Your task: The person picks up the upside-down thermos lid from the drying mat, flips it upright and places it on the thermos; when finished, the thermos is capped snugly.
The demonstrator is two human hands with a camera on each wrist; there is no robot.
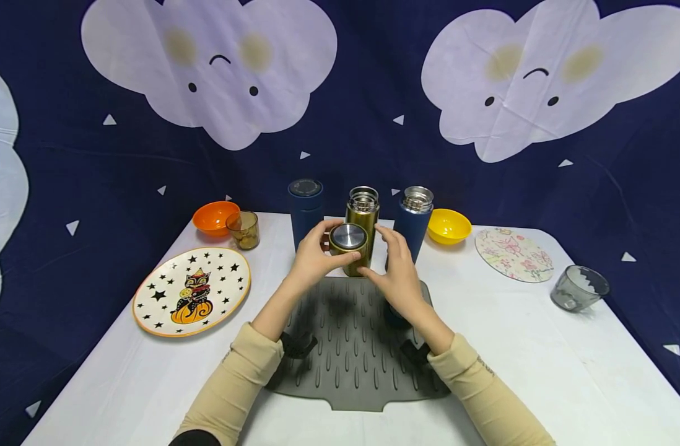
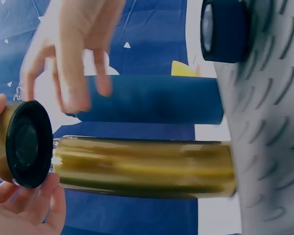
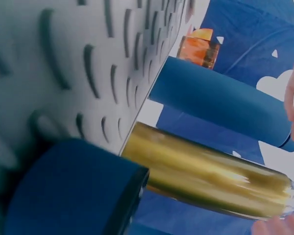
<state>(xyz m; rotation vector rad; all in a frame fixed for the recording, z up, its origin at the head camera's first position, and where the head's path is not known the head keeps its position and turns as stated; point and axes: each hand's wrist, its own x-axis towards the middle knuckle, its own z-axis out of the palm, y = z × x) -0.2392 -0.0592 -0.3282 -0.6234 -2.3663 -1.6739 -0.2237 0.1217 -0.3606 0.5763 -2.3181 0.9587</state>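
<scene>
My left hand grips a gold flask lid with a silver top and holds it in front of the open gold flask. The lid's dark underside shows in the left wrist view. To its right, my right hand has its fingers spread apart, with nothing between them. An uncapped blue flask stands behind that hand, its steel mouth showing. On the left, another blue flask stands with its lid on. A dark blue lid sits on the grey ridged mat, mostly behind my right wrist in the head view.
Left on the white table are a cat-patterned plate, an orange bowl and an amber glass. On the right lie a yellow bowl, a floral round board and a grey glass. A dark cloud-print curtain hangs behind.
</scene>
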